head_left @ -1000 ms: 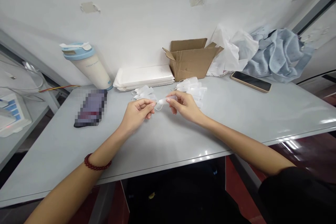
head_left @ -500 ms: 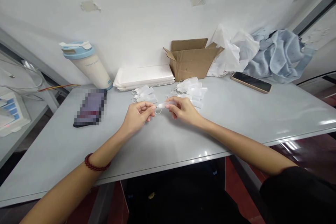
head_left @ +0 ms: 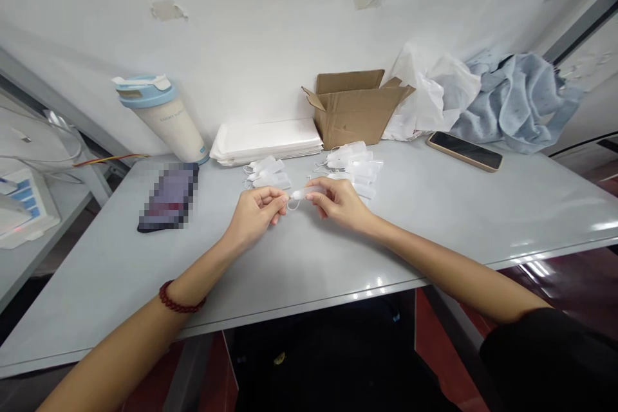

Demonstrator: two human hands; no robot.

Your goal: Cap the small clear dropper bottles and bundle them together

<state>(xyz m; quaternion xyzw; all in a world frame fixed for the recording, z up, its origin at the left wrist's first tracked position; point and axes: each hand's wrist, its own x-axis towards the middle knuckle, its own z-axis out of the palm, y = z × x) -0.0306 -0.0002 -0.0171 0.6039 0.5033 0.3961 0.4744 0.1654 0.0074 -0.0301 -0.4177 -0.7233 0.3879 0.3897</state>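
Note:
Above the middle of the grey table, my right hand (head_left: 338, 203) is closed on the body of a small translucent white tube with a thin white loop (head_left: 302, 194). The tube lies roughly level, its narrow end toward the left. My left hand (head_left: 261, 209) pinches at that narrow tip, with fingertips together; the loop hangs just beside them. Behind my left hand lies a small group of similar tubes (head_left: 268, 170). A larger pile of such tubes (head_left: 357, 164) is behind my right hand, which partly hides it.
At the back stand a tumbler (head_left: 164, 119), a white stack of flat packets (head_left: 268, 140) and an open cardboard box (head_left: 355, 112). A plastic bag (head_left: 429, 90), blue cloth (head_left: 521, 100) and phone (head_left: 464, 151) lie at right. A blurred-out dark item (head_left: 170, 198) is left.
Both hands keep their hold on the tube in almost the same place. The whole view has shifted very slightly.

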